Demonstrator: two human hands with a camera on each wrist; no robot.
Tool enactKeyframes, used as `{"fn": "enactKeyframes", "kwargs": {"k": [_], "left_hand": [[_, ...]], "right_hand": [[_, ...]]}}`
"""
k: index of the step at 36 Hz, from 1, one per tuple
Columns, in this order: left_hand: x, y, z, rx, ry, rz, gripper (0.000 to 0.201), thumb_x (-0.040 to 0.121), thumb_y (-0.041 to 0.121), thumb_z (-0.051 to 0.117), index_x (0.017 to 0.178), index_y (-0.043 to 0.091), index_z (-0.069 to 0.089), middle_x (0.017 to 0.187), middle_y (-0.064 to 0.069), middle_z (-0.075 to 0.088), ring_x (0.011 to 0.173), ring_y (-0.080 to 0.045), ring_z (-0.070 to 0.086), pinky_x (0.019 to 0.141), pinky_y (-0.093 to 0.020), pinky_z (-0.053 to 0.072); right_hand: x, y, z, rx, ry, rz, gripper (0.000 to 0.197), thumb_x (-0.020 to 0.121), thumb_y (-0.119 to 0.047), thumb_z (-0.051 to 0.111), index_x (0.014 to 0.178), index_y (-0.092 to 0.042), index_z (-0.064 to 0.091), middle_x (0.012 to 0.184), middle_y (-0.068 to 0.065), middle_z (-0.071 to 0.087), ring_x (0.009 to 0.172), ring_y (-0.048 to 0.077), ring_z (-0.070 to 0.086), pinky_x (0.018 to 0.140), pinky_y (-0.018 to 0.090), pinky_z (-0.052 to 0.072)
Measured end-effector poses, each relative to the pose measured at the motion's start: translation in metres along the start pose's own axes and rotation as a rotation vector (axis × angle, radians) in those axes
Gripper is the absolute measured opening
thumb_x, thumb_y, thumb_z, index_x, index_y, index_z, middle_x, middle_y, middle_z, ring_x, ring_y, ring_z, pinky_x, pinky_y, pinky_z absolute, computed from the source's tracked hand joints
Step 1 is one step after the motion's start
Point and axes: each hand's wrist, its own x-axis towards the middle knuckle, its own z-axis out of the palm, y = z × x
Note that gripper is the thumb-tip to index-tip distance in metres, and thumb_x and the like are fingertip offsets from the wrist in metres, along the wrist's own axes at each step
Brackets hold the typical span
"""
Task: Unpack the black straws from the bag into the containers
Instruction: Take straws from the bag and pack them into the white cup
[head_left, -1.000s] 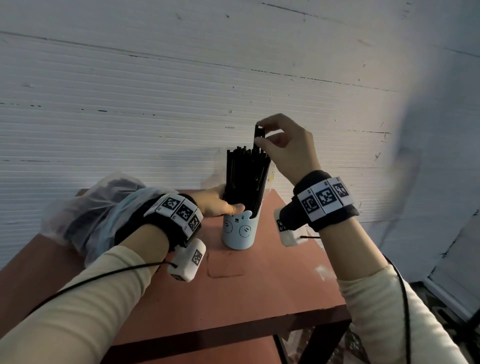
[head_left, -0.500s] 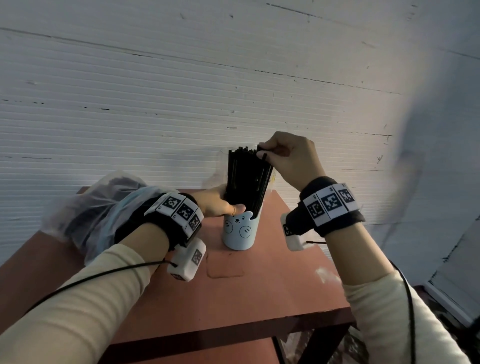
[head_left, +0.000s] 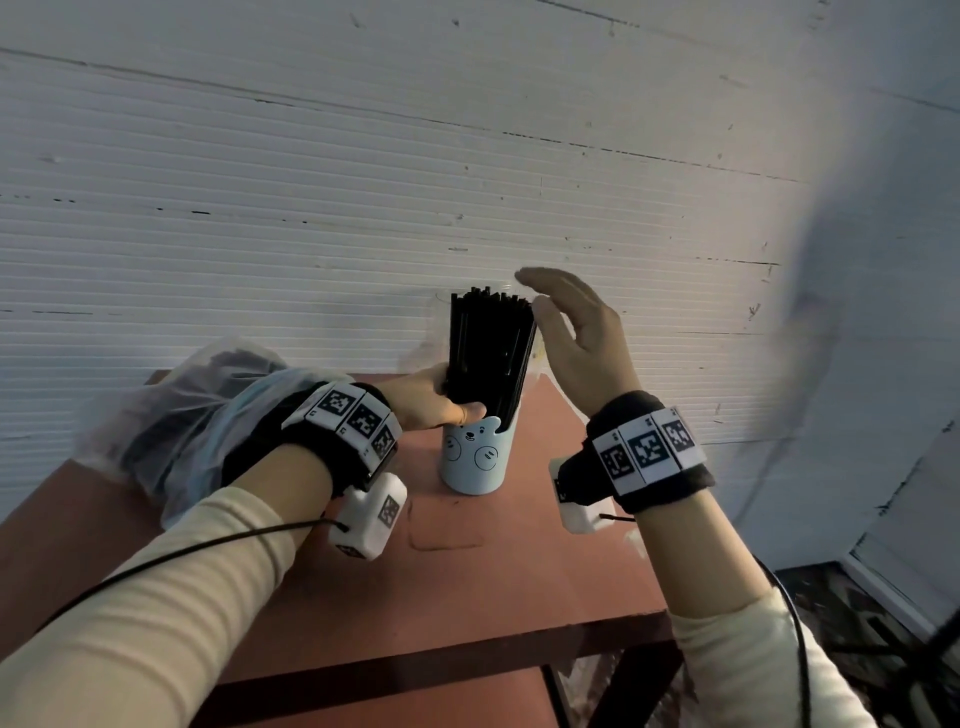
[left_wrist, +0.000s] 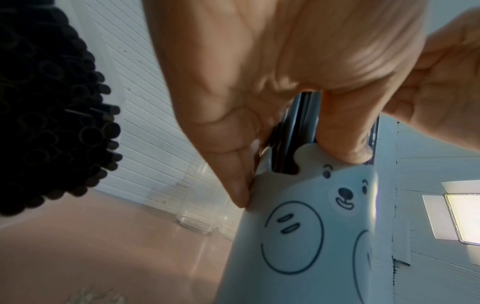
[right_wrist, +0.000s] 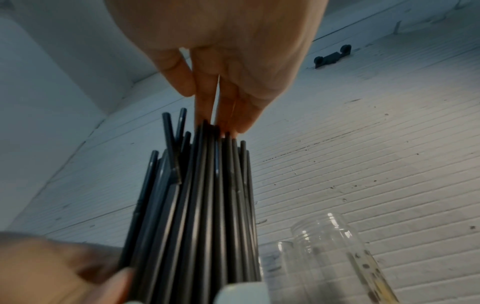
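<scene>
A light blue bear cup (head_left: 475, 460) stands on the red-brown table (head_left: 467, 587), packed with upright black straws (head_left: 491, 348). My left hand (head_left: 441, 400) grips the bundle just above the cup's rim, thumb in front. In the left wrist view, the thumb (left_wrist: 345, 144) presses the straws (left_wrist: 293, 131) at the bear cup's (left_wrist: 311, 236) ear. My right hand (head_left: 550, 306) is open and flat beside the straw tops. Seen from the right wrist, its straight fingers (right_wrist: 223, 107) touch the straw (right_wrist: 205, 195) ends. A clear plastic bag (head_left: 171, 415) of more black straws lies at the left.
Two clear empty jars (right_wrist: 335, 257) stand behind the cup against the white ribbed wall (head_left: 363, 182); they show too in the left wrist view as clear jars (left_wrist: 197, 207). The bag's straw ends (left_wrist: 52, 115) sit close to my left wrist. The table's front edge (head_left: 441, 654) is near.
My right hand pinched one straw above the bundle, pushed it down into the cup, then let go and opened flat at the straw tops. The left hand kept its grip.
</scene>
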Motion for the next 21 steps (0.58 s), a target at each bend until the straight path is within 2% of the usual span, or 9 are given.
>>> {"fn": "enactKeyframes", "kwargs": {"k": [2,6,8,9,13,16,21], "left_hand": [[-0.001,0.001,0.0,0.006,-0.004,-0.004,0.055,0.093,0.022,0.062,0.142,0.014,0.038,0.137,0.001,0.049,0.127,-0.012,0.043,0.104,-0.026,0.032],[-0.002,0.001,-0.001,0.025,0.005,-0.03,0.067,0.09,0.034,0.066,0.145,0.016,0.034,0.142,0.001,0.047,0.133,-0.016,0.041,0.112,-0.031,0.03],[-0.004,0.002,-0.001,0.014,0.012,-0.045,0.081,0.077,0.048,0.069,0.145,0.019,0.035,0.141,0.003,0.049,0.133,-0.015,0.043,0.115,-0.036,0.031],[-0.004,0.001,-0.001,0.008,0.016,-0.044,0.084,0.074,0.05,0.069,0.144,0.019,0.036,0.14,0.003,0.05,0.132,-0.015,0.044,0.115,-0.038,0.031],[-0.002,-0.001,-0.001,-0.02,0.008,-0.044,0.068,0.086,0.036,0.068,0.143,0.017,0.037,0.139,0.002,0.05,0.131,-0.015,0.043,0.115,-0.039,0.032],[-0.003,0.0,0.0,-0.004,0.017,-0.048,0.071,0.083,0.04,0.069,0.142,0.017,0.038,0.138,0.002,0.052,0.131,-0.015,0.044,0.114,-0.039,0.033],[-0.002,0.002,0.002,0.007,0.027,-0.032,0.062,0.092,0.025,0.064,0.145,0.013,0.034,0.14,-0.001,0.049,0.131,-0.015,0.043,0.109,-0.03,0.033]], "right_hand": [[-0.004,-0.003,0.001,-0.054,-0.004,-0.073,0.034,0.096,-0.015,0.046,0.127,-0.01,0.06,0.13,-0.005,0.058,0.121,-0.002,0.049,0.102,0.011,0.036],[-0.009,-0.003,0.008,-0.167,-0.051,-0.091,0.037,0.098,-0.019,0.044,0.13,-0.009,0.059,0.136,0.003,0.057,0.127,0.01,0.05,0.107,0.02,0.037],[-0.011,-0.002,0.009,-0.2,-0.063,-0.074,0.037,0.098,-0.021,0.044,0.13,-0.008,0.058,0.135,0.004,0.058,0.126,0.012,0.052,0.106,0.018,0.037],[-0.012,-0.001,0.01,-0.209,-0.061,-0.071,0.036,0.098,-0.021,0.045,0.129,-0.008,0.059,0.133,0.004,0.059,0.124,0.013,0.053,0.105,0.018,0.038],[-0.016,0.003,0.009,-0.231,-0.051,-0.071,0.034,0.099,-0.024,0.047,0.126,-0.009,0.062,0.131,0.005,0.061,0.125,0.013,0.053,0.106,0.024,0.04],[-0.018,0.006,0.007,-0.23,-0.052,-0.067,0.035,0.1,-0.027,0.046,0.128,-0.011,0.061,0.133,0.003,0.059,0.128,0.012,0.05,0.108,0.025,0.039],[-0.016,0.004,0.008,-0.281,-0.076,-0.126,0.041,0.099,-0.031,0.046,0.132,-0.009,0.057,0.137,0.005,0.055,0.128,0.016,0.049,0.108,0.033,0.039]]}}
